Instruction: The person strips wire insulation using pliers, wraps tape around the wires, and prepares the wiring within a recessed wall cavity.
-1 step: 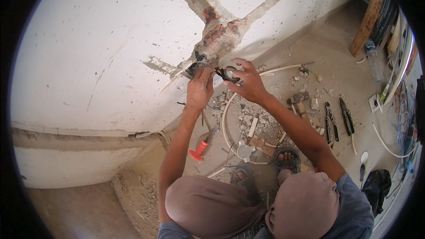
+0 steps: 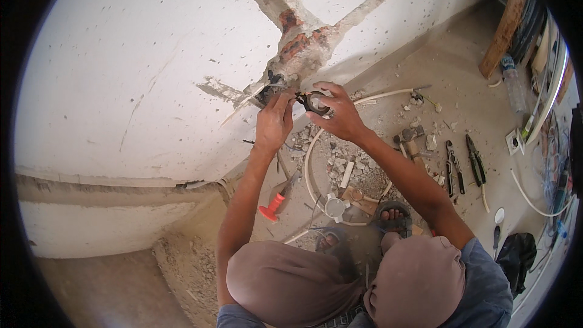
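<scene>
My right hand point(image 2: 341, 114) grips a roll of black electrical tape point(image 2: 310, 104) by its edge, thumb and fingers on either side. A short dark strip runs from the roll toward my left hand point(image 2: 275, 120), whose fingers are pinched together. They hide what they hold, apparently wire ends at the wall opening. Dark wiring point(image 2: 274, 79) shows in that opening, just beyond my left fingertips. A thin pale wire or tube point(image 2: 240, 109) slants down from it along the white wall.
Broken channels point(image 2: 297, 45) cut the wall above. On the floor lie rubble point(image 2: 364, 167), a red-handled chisel point(image 2: 273, 205), a curved white conduit point(image 2: 307, 167), two pairs of pliers point(image 2: 477, 161), a screwdriver point(image 2: 497, 237) and a plastic bottle point(image 2: 515, 85). A wooden plank point(image 2: 505, 24) leans far right.
The tape roll and my right fingers have tilted very slightly. Everything else looks the same.
</scene>
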Demonstrator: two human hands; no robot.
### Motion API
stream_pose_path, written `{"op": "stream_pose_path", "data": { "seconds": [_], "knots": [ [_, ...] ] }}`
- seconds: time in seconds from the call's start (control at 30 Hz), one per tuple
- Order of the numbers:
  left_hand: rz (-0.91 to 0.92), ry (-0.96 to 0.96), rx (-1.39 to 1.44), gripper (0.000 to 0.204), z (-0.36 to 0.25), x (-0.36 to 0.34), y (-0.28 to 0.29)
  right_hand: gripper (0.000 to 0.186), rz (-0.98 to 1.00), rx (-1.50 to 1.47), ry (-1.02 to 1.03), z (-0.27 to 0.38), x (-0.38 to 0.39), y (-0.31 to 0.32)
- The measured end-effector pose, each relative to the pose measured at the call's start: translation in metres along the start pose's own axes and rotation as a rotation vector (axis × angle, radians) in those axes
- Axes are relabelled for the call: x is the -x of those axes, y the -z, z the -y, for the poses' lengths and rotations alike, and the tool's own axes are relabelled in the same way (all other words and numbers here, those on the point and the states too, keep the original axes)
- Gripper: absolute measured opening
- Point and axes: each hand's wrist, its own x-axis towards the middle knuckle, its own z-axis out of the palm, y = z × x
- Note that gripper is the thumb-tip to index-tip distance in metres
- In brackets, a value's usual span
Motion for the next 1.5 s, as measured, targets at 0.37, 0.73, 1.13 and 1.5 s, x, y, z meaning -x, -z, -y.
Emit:
{"op": "stream_pose_path", "data": {
  "seconds": [0.37, 0.73, 1.13, 1.5],
  "knots": [
    [0.033, 0.083, 0.109, 0.013, 0.007, -0.008, -0.001, 0.042, 0.098, -0.414, -0.227, -0.002, -0.001, -0.022],
    [-0.013, -0.042, -0.057, 0.015, 0.015, -0.006, -0.021, 0.035, 0.009, -0.762, -0.471, -0.013, 0.01, -0.048],
    [0.001, -0.071, 0.034, 0.02, 0.017, -0.004, -0.021, 0.023, -0.103, -0.629, -0.555, 0.004, 0.029, -0.041],
    [0.049, 0.048, 0.178, 0.018, 0.018, 0.0, -0.009, 0.025, 0.093, -0.813, -0.326, 0.021, -0.026, -0.007]
  ]
}}
